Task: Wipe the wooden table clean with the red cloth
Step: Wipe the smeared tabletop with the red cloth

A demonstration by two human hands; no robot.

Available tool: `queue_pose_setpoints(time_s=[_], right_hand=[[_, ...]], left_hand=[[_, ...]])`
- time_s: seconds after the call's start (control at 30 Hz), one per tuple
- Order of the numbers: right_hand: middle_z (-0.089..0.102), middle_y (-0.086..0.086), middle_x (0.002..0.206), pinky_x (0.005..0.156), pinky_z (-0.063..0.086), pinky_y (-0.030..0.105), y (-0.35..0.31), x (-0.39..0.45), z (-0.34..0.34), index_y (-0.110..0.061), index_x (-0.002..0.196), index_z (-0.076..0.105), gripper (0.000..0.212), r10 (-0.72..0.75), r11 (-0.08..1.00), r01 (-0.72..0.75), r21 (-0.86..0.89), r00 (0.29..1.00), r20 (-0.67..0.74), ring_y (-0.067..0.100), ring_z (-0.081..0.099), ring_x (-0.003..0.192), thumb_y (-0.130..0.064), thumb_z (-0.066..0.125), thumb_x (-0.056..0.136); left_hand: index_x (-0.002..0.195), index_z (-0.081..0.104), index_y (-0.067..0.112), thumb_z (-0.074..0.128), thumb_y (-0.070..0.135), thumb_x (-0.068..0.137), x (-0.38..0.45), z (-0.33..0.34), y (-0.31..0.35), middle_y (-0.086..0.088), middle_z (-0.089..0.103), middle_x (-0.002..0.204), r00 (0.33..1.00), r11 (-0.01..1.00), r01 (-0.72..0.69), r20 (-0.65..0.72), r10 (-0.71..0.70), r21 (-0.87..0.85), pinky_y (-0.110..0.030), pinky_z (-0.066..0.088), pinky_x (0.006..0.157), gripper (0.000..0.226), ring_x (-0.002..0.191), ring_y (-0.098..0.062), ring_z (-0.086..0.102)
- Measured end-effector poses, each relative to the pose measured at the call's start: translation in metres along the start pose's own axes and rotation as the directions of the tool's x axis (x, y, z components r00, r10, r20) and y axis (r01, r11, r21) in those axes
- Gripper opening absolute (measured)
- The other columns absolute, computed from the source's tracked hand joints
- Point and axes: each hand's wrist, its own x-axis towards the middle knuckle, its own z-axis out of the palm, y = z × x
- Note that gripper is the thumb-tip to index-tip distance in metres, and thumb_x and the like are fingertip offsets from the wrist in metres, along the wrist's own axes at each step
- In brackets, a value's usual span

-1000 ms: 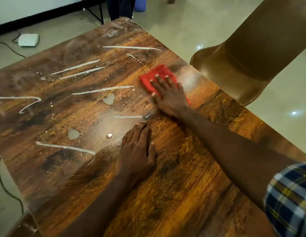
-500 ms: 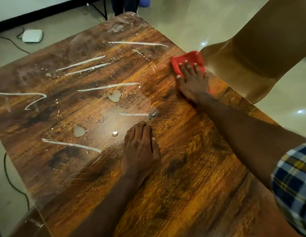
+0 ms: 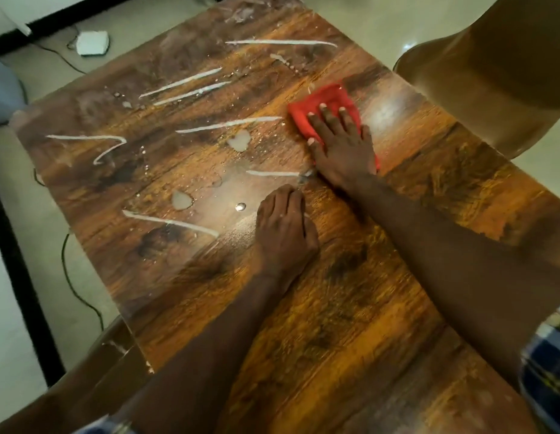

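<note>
We note the wooden table is glossy, grain-patterned and wet-streaked; the red cloth soft, matt; the chair smooth plastic.

No text, label, brand, number or sign can be read anywhere in this view. The white streaks on the table are smeared lines, not letters, and the small white box on the floor shows no legible marking.
</note>
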Motion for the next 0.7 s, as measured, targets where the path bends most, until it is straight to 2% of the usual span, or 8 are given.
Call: queue_pose_setpoints(time_s=[0.1,0.2,0.27,0.33,0.4,0.43,0.57,0.7], right_hand=[[0.002,-0.01,0.178,0.127,0.006,0.059,-0.028,-0.037,0.013,-0.042,0.168,0.007,0.061,-0.225,0.973,0.229,-0.044,0.972,0.069,0.022,-0.002,0.164,-0.058,0.014,0.109],[0.006,-0.016,0.176,0.126,0.009,0.056,-0.015,-0.05,0.012,-0.047,0.166,0.01,0.06,-0.417,0.905,0.423,-0.047,0.902,0.109,0.015,0.003,0.163,-0.061,0.013,0.108],[0.005,-0.016,0.176,0.128,0.012,0.06,0.004,-0.043,0.008,-0.047,0.166,0.009,0.059,-0.327,0.941,0.331,-0.065,0.942,0.075,0.015,0.002,0.163,-0.06,0.014,0.109],[0.004,-0.012,0.177,0.127,0.013,0.063,0.015,-0.033,0.002,-0.044,0.167,0.009,0.059,-0.069,0.997,0.068,-0.035,0.998,-0.004,0.02,0.002,0.163,-0.057,0.016,0.11],[0.004,-0.011,0.178,0.127,0.01,0.062,0.012,-0.029,0.002,-0.041,0.168,0.012,0.06,0.132,0.991,-0.131,0.023,0.99,-0.055,0.023,0.001,0.164,-0.054,0.019,0.11],[0.004,-0.01,0.178,0.127,0.008,0.062,0.005,-0.029,0.004,-0.04,0.168,0.012,0.06,0.177,0.984,-0.175,0.031,0.982,-0.064,0.025,0.001,0.164,-0.053,0.02,0.11],[0.002,-0.007,0.178,0.127,0.006,0.062,-0.041,-0.038,0.012,-0.037,0.169,0.009,0.062,0.166,0.986,-0.164,0.037,0.985,-0.044,0.027,-0.001,0.164,-0.054,0.017,0.11],[-0.001,-0.009,0.178,0.126,0.0,0.063,-0.089,-0.054,0.026,-0.038,0.169,0.004,0.062,-0.076,0.997,0.076,0.0,0.996,0.042,0.025,-0.006,0.163,-0.056,0.012,0.11]], left_hand=[[0.123,0.06,0.006,0.05,0.019,0.089,0.0,-0.002,-0.002,-0.011,0.058,0.129,0.996,0.99,0.065,-0.048,-0.072,-0.123,-0.045,0.047,0.106,0.038,0.12,-0.029,0.052],[0.101,0.06,0.009,0.051,0.014,0.088,-0.006,-0.009,-0.004,-0.011,0.059,0.109,0.986,0.981,0.096,-0.116,-0.116,-0.166,-0.046,0.049,0.091,0.017,0.102,-0.029,0.052],[0.104,0.063,0.01,0.047,0.019,0.089,-0.012,-0.014,-0.012,-0.008,0.06,0.11,0.989,0.983,0.084,-0.106,-0.102,-0.162,-0.046,0.049,0.09,0.023,0.1,-0.027,0.054],[0.117,0.065,0.012,0.044,0.028,0.091,-0.021,-0.021,-0.027,-0.005,0.061,0.121,0.994,0.992,0.06,-0.079,-0.069,-0.114,-0.045,0.049,0.098,0.037,0.109,-0.024,0.056],[0.13,0.064,0.014,0.046,0.03,0.095,-0.039,-0.033,-0.051,-0.005,0.06,0.134,0.99,0.989,0.098,-0.092,-0.109,-0.111,-0.044,0.045,0.109,0.043,0.121,-0.022,0.054],[0.134,0.063,0.015,0.049,0.029,0.096,-0.051,-0.042,-0.066,-0.005,0.058,0.137,0.982,0.984,0.137,-0.112,-0.15,-0.118,-0.044,0.042,0.112,0.043,0.125,-0.022,0.052],[0.133,0.06,0.016,0.055,0.028,0.097,-0.093,-0.075,-0.128,-0.007,0.051,0.14,0.954,0.967,0.254,-0.159,-0.254,-0.021,-0.049,0.037,0.114,0.039,0.131,-0.026,0.047],[0.126,0.061,0.015,0.063,0.022,0.097,-0.103,-0.084,-0.146,-0.011,0.051,0.134,0.913,0.936,0.351,-0.235,-0.333,0.036,-0.052,0.039,0.106,0.03,0.125,-0.032,0.049]])
